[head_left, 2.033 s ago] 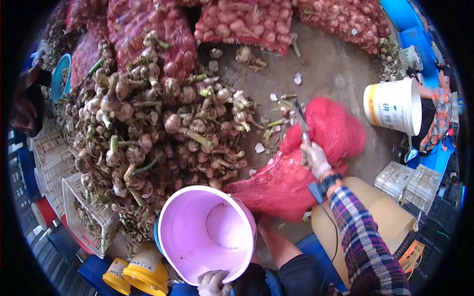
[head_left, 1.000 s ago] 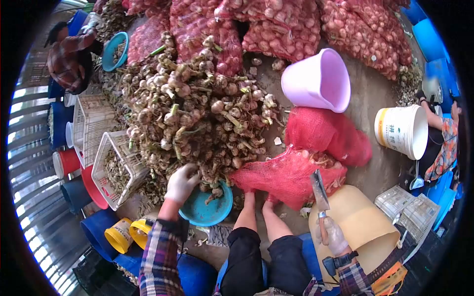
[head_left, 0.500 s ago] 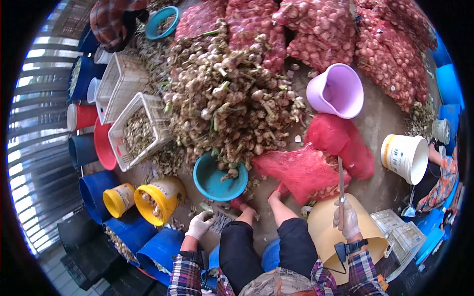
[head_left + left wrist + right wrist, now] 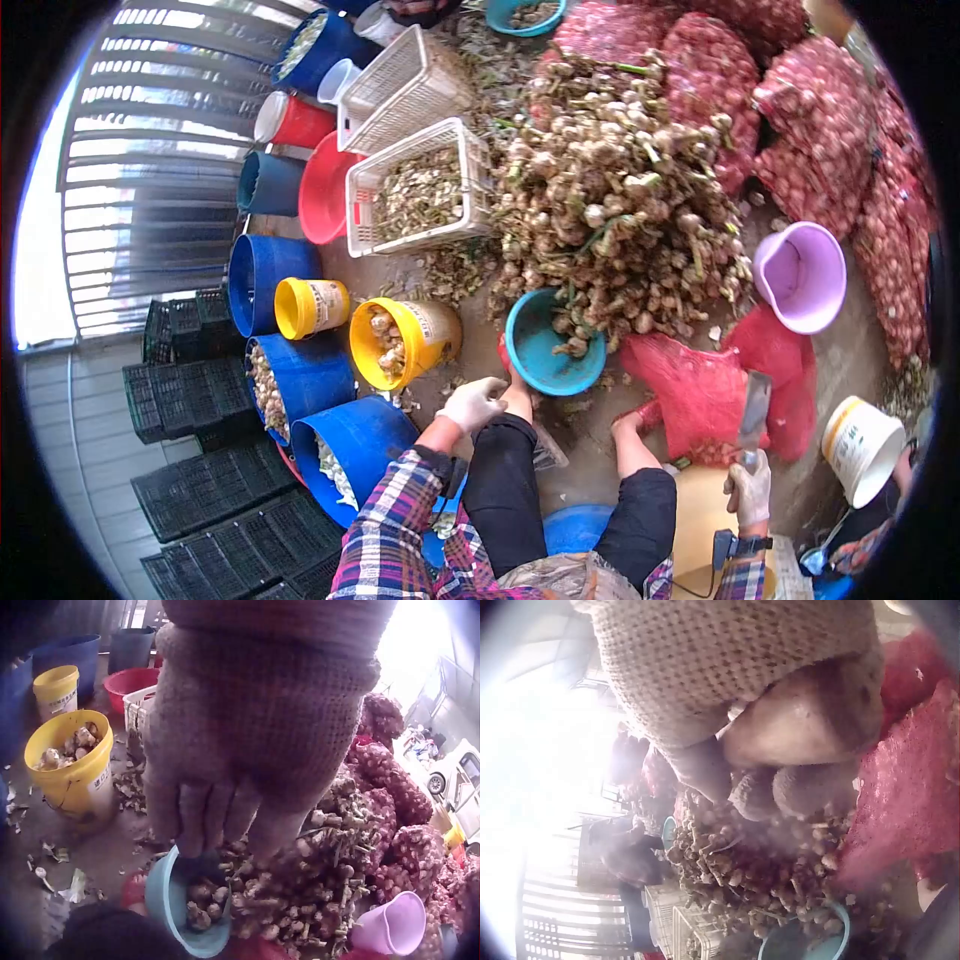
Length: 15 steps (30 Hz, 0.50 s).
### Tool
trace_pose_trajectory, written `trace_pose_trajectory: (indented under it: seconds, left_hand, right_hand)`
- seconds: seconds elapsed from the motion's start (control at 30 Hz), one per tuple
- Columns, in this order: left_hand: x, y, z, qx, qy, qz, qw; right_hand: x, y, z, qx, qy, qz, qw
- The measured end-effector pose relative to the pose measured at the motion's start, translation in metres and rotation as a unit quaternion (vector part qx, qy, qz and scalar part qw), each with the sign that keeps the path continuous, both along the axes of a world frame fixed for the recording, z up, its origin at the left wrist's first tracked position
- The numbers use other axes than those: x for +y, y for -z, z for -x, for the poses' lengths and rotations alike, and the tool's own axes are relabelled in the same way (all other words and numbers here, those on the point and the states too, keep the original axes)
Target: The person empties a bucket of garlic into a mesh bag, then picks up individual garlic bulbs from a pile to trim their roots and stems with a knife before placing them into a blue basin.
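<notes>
In the head view the gloved left hand [image 4: 473,404] hovers over the left knee, below the teal basin [image 4: 556,342]; nothing shows in its fingers. The left wrist view has that hand [image 4: 225,742] with fingers extended, the basin [image 4: 159,892] beneath, garlic in it. At the right, the gloved right hand [image 4: 750,488] grips the handle of a broad blade [image 4: 755,410], which points up over a red mesh bag [image 4: 690,390]. Close up in the right wrist view, the right hand's fingers [image 4: 754,795] curl round the handle. A heap of garlic with stems [image 4: 620,210] lies beyond the basin.
A purple bucket [image 4: 800,278] stands right of the heap, a white bucket [image 4: 862,450] at the far right. Yellow buckets [image 4: 405,345], blue tubs [image 4: 375,440] and white crates [image 4: 420,235] line the left. Full mesh bags [image 4: 815,130] lie at the back.
The view has swung left. The purple bucket, earlier held by the left hand, now stands beyond the red bag. The left hand has come from the basin to the knee; the right still grips the blade's handle.
</notes>
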<state>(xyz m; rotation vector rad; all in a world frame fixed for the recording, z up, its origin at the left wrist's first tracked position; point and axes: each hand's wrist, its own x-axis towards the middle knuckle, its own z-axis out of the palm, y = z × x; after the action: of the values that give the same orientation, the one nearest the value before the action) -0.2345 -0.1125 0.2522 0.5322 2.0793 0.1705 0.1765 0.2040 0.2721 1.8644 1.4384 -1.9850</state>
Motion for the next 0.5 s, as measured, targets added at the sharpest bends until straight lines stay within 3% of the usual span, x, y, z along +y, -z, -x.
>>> trace_pose_trajectory:
  seconds: [0.1,0.17,0.2,0.23,0.3,0.37,0.43,0.5]
  left_hand:
    - [0.021,0.024,0.011,-0.023,0.122,0.017,0.992]
    - [0.031,0.057,0.018,-0.062,0.193,0.02,0.979]
    - [0.021,0.086,0.02,-0.053,0.226,-0.03,0.972]
    - [0.022,0.099,0.021,-0.011,0.273,-0.051,0.961]
    - [0.032,0.128,0.028,-0.034,0.342,-0.011,0.939]
    - [0.011,0.168,0.03,0.031,0.41,-0.084,0.907]
    - [-0.026,0.247,0.021,0.079,0.449,-0.182,0.871]
    - [-0.044,0.288,0.028,0.076,0.539,-0.145,0.826]
  right_hand:
    - [-0.011,0.024,-0.006,-0.028,-0.026,-0.076,0.996]
    - [-0.01,0.021,-0.002,-0.082,-0.077,-0.034,0.993]
    - [-0.012,0.023,0.0,-0.11,-0.084,-0.011,0.99]
    - [-0.021,0.033,-0.007,-0.101,-0.061,-0.005,0.993]
    - [-0.041,0.051,-0.016,-0.111,-0.008,0.035,0.993]
    - [-0.059,0.046,0.006,-0.147,0.003,0.022,0.989]
    - [-0.069,0.058,0.013,-0.192,-0.004,0.024,0.981]
    - [-0.078,0.062,0.048,-0.183,0.018,-0.021,0.983]
